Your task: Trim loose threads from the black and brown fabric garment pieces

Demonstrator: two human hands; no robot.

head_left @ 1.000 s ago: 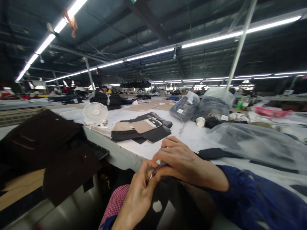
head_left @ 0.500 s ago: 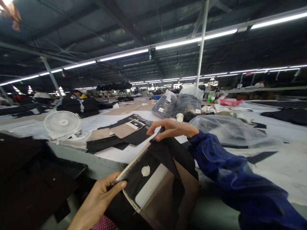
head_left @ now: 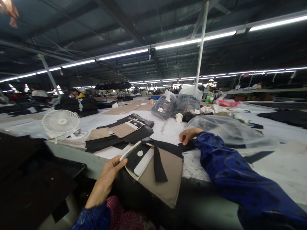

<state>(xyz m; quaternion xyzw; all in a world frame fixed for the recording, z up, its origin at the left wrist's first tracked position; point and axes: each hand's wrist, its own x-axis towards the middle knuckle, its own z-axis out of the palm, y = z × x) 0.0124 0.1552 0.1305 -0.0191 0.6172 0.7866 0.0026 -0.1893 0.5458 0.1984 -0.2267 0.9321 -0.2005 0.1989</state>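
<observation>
My left hand [head_left: 109, 174] pinches the left corner of a sewn fabric panel [head_left: 165, 169], thumb on top. The panel is beige and black with a white strip and a pale round spot, and it hangs partly over the table's front edge. A loose narrow black fabric strip [head_left: 159, 164] lies across it. To the right of the panel, my right hand [head_left: 189, 135] has its fingers curled down on a small black fabric piece [head_left: 188, 146] on the table. The fingertips are partly hidden.
Similar panels [head_left: 120, 132] lie in an overlapping pile behind the left hand. A white fan [head_left: 61, 123] stands at the left. Clear plastic sheeting [head_left: 225, 131] lies beyond the right forearm. Farther back are filled plastic bags [head_left: 188, 102], a paper cup [head_left: 178, 117] and a pink basket [head_left: 229, 103].
My right hand has let go of the panel's far edge and moved right and down to the black piece on the table. The panel has dropped flatter, its beige side showing more.
</observation>
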